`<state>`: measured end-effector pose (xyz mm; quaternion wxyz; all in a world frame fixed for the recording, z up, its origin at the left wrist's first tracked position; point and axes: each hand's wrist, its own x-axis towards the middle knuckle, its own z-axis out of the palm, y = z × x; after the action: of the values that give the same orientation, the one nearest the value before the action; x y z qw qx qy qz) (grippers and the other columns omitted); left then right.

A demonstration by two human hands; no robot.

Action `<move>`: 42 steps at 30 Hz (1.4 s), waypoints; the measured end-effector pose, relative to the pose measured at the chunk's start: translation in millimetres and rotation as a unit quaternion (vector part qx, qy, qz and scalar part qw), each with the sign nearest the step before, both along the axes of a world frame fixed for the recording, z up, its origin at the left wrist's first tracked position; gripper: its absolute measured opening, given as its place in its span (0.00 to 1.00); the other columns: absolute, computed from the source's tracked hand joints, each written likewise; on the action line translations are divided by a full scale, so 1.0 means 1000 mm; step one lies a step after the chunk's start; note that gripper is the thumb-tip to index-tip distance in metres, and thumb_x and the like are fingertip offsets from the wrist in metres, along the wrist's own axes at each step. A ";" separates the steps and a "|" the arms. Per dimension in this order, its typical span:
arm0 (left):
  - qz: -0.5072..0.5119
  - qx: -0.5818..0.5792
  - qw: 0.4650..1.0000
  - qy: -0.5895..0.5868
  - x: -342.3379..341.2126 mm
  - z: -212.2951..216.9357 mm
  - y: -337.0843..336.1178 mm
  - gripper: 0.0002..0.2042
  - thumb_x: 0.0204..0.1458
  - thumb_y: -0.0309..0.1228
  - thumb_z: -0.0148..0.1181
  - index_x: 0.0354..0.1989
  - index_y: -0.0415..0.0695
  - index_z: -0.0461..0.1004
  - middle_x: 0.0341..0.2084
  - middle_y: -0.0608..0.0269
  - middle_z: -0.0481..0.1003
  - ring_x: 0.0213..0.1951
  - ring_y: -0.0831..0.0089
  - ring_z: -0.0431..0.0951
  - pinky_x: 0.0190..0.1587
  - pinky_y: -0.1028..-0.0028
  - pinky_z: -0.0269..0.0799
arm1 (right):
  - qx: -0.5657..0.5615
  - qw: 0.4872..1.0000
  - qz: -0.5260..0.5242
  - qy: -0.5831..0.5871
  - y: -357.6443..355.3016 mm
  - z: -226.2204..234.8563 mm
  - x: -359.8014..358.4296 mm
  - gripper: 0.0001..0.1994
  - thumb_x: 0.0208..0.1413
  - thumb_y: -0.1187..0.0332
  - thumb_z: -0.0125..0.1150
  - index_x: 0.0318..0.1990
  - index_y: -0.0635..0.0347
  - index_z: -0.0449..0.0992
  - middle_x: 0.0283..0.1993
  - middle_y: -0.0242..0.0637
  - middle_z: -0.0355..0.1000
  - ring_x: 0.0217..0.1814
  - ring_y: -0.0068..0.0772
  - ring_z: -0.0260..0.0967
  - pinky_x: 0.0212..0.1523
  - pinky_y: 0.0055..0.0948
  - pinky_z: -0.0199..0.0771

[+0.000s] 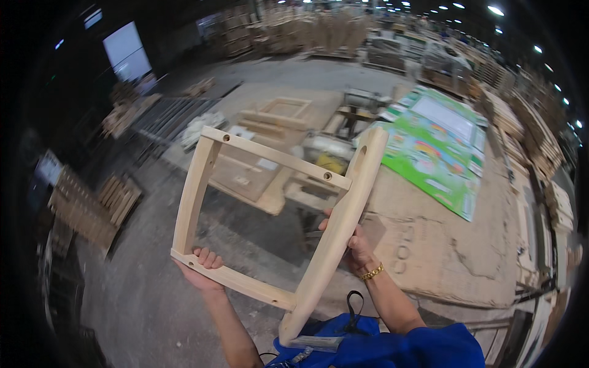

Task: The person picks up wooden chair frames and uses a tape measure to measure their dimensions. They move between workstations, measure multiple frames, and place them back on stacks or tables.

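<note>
Both of my hands hold up a pale wooden frame, tilted in front of my body. It has three narrow rails with drilled holes and one wide, rounded side piece with an oval slot near its far end. My left hand wraps its fingers over the near rail by the left corner. On the right, my right hand grips the wide side piece around its middle. Part of that hand is hidden behind the wood. A gold-coloured bracelet circles my right wrist.
A cardboard-covered table stands to the right, bearing a green printed cardboard sheet. Beyond the frame, a brown board and wooden pieces lie near a machine. Wooden slats stand left; stacked wood lines the right.
</note>
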<state>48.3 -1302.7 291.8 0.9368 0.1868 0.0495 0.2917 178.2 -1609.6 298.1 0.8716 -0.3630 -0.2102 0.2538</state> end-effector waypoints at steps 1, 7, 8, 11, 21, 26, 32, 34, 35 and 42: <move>0.020 0.016 1.000 -0.018 -0.012 -0.008 0.023 0.29 0.52 0.64 0.38 0.25 0.46 0.64 0.13 0.73 0.56 0.13 0.81 0.53 0.16 0.78 0.53 | -0.009 1.000 0.011 0.000 0.028 -0.003 0.002 0.46 0.29 0.48 0.74 0.56 0.63 0.60 0.46 0.38 0.69 0.42 0.26 0.69 0.41 0.27 0.75; 0.300 0.127 0.944 0.047 -0.063 0.022 0.127 0.32 0.48 0.61 0.49 0.43 0.40 0.67 0.27 0.58 0.70 0.23 0.71 0.68 0.28 0.74 0.64 | -0.004 0.993 0.047 -0.105 0.168 -0.019 0.019 0.42 0.25 0.52 0.74 0.51 0.65 0.67 0.47 0.45 0.70 0.49 0.35 0.68 0.46 0.31 0.71; 0.313 0.162 0.933 0.075 -0.077 0.030 0.151 0.31 0.47 0.59 0.52 0.44 0.39 0.67 0.29 0.56 0.71 0.25 0.69 0.70 0.30 0.73 0.66 | -0.008 0.989 0.076 -0.130 0.191 -0.016 0.022 0.41 0.24 0.52 0.74 0.49 0.65 0.68 0.46 0.44 0.71 0.48 0.34 0.69 0.46 0.31 0.70; 0.256 0.327 0.884 0.213 -0.114 0.013 0.215 0.26 0.42 0.45 0.61 0.43 0.38 0.68 0.32 0.53 0.73 0.29 0.63 0.75 0.32 0.69 0.71 | -0.050 0.964 0.140 -0.223 0.250 -0.011 0.042 0.38 0.22 0.51 0.75 0.45 0.64 0.72 0.43 0.40 0.72 0.46 0.32 0.70 0.46 0.29 0.69; 0.309 0.335 0.831 0.318 -0.092 -0.070 0.331 0.22 0.37 0.28 0.64 0.44 0.34 0.69 0.38 0.56 0.74 0.39 0.66 0.75 0.42 0.69 0.71 | -0.091 0.955 0.118 -0.257 0.467 -0.072 0.171 0.28 0.30 0.50 0.72 0.36 0.60 0.71 0.34 0.32 0.70 0.35 0.25 0.67 0.39 0.25 0.67; 0.387 0.489 0.608 0.491 -0.102 -0.075 0.402 0.32 0.39 0.34 0.69 0.53 0.37 0.62 0.43 0.57 0.71 0.43 0.66 0.72 0.44 0.68 0.69 | -0.048 0.991 0.076 -0.096 0.635 -0.039 0.223 0.19 0.44 0.52 0.63 0.29 0.58 0.67 0.27 0.28 0.65 0.29 0.20 0.62 0.31 0.21 0.64; 0.413 0.336 0.651 0.541 -0.099 -0.084 0.479 0.21 0.49 0.39 0.60 0.46 0.40 0.62 0.41 0.56 0.70 0.44 0.66 0.71 0.47 0.66 0.67 | -0.173 0.952 0.241 -0.070 0.831 0.016 0.213 0.16 0.59 0.56 0.53 0.25 0.54 0.62 0.21 0.26 0.61 0.23 0.17 0.58 0.25 0.18 0.61; 0.433 0.315 0.682 0.499 -0.104 -0.096 0.515 0.14 0.52 0.37 0.55 0.38 0.40 0.64 0.35 0.55 0.71 0.38 0.67 0.71 0.40 0.67 0.67 | -0.202 0.930 0.292 -0.095 0.889 0.006 0.213 0.14 0.59 0.57 0.52 0.28 0.55 0.64 0.24 0.29 0.62 0.26 0.20 0.60 0.28 0.20 0.62; 0.433 0.363 0.664 0.489 -0.091 -0.093 0.541 0.14 0.51 0.37 0.56 0.37 0.39 0.64 0.33 0.54 0.71 0.36 0.67 0.71 0.38 0.68 0.67 | -0.197 0.929 0.296 -0.102 0.916 -0.004 0.215 0.14 0.59 0.57 0.52 0.28 0.55 0.64 0.25 0.29 0.62 0.27 0.20 0.60 0.28 0.21 0.62; 0.393 0.523 0.590 0.473 -0.056 -0.068 0.722 0.15 0.43 0.37 0.58 0.34 0.38 0.71 0.24 0.57 0.72 0.31 0.66 0.74 0.33 0.69 0.68 | -0.169 0.943 0.238 -0.161 1.074 -0.070 0.224 0.11 0.60 0.62 0.50 0.31 0.59 0.66 0.26 0.32 0.63 0.27 0.21 0.60 0.25 0.21 0.62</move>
<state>-8.1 -581.0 224.0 0.3171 0.7186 0.3931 0.4781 402.6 -535.6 227.9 0.6657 -0.4805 -0.3823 0.4241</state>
